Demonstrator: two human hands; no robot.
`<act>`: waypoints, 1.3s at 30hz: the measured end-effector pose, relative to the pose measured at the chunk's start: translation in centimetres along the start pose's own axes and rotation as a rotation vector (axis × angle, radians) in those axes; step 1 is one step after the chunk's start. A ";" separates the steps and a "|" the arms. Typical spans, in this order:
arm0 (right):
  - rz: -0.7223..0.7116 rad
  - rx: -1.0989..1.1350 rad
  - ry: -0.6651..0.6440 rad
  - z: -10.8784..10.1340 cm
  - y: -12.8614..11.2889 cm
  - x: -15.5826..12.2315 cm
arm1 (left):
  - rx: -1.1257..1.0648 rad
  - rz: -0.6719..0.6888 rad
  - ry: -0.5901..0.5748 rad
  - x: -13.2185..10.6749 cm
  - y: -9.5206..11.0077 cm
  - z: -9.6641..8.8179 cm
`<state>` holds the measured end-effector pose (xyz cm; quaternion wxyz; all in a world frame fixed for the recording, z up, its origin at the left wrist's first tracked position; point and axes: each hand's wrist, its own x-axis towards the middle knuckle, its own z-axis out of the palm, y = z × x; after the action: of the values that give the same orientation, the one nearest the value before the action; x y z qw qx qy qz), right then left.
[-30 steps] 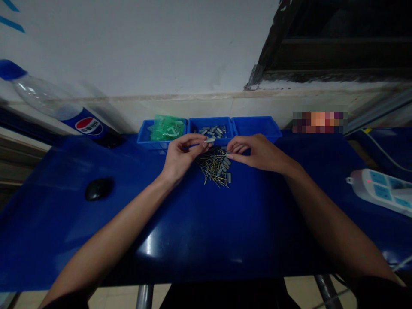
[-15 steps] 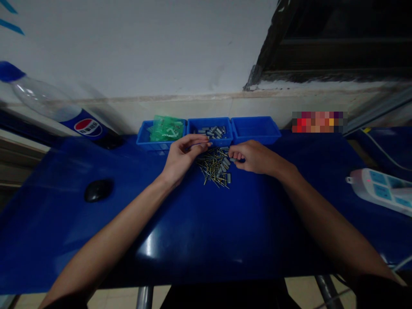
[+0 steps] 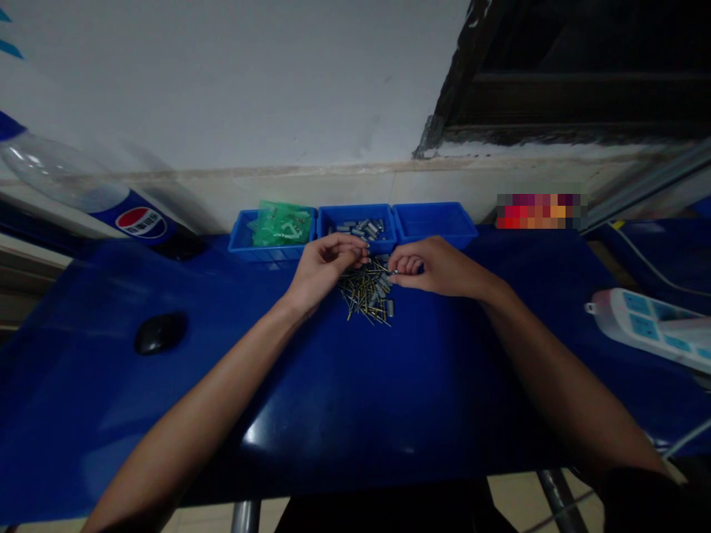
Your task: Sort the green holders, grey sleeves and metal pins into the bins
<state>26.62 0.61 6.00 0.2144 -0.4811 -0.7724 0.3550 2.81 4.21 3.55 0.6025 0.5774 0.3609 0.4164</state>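
Observation:
Over the left side of a pile of long thin brass-coloured screws (image 3: 361,296), my left hand (image 3: 322,270) is curled, thumb against the fingers. Whatever it may hold is too small to make out. My right hand (image 3: 436,268) pinches a small grey metal piece (image 3: 393,272) between thumb and forefinger, at the pile's right edge. Short grey metal cylinders (image 3: 389,307) lie among the screws. Just behind the hands, the middle blue bin (image 3: 327,235) contains more grey cylinders (image 3: 364,228).
The left blue bin (image 3: 244,248) holds green plastic bags (image 3: 283,222); a right blue bin (image 3: 436,222) adjoins the middle one. A cola bottle (image 3: 138,220) and black mouse (image 3: 159,333) are at left. A power strip (image 3: 644,326) lies at right on the blue table (image 3: 344,414).
My right hand has shifted slightly left toward my left hand, with the small grey piece still in its pinch. The whole view has shifted a little.

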 end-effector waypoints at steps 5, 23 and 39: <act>0.049 0.152 0.065 -0.2 -0.6 -0.1 | 0.024 -0.018 -0.085 0.0 -0.4 -0.2; 0.038 0.367 0.096 0.1 0.3 -0.2 | 0.085 -0.023 -0.261 -0.2 0.5 -0.4; 0.007 -0.054 -0.021 0.3 0.9 0.0 | 0.086 0.089 0.170 1.3 0.0 -2.0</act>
<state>26.98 0.74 5.08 0.1920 -0.4859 -0.7820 0.3398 1.50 6.19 3.50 0.5254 0.5807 0.4021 0.4744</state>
